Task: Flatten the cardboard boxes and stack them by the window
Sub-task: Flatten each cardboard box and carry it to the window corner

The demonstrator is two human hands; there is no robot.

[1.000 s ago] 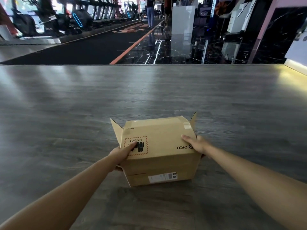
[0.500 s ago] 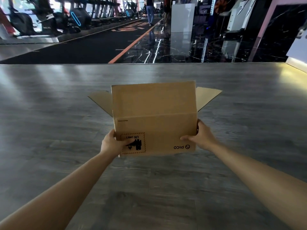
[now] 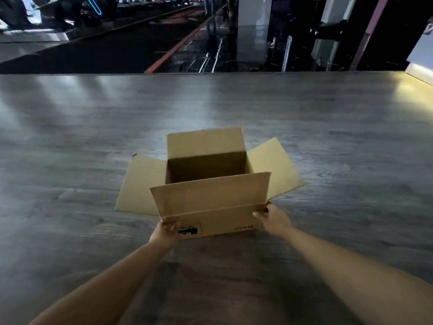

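Head camera looks forward and down, close over the floor.

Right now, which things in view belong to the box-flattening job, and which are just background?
Job:
- cardboard box, flaps open, not yet flattened
- left hand and right hand, gripping its near corners

Background:
- grey wood floor
- white pillar
- orange floor stripe
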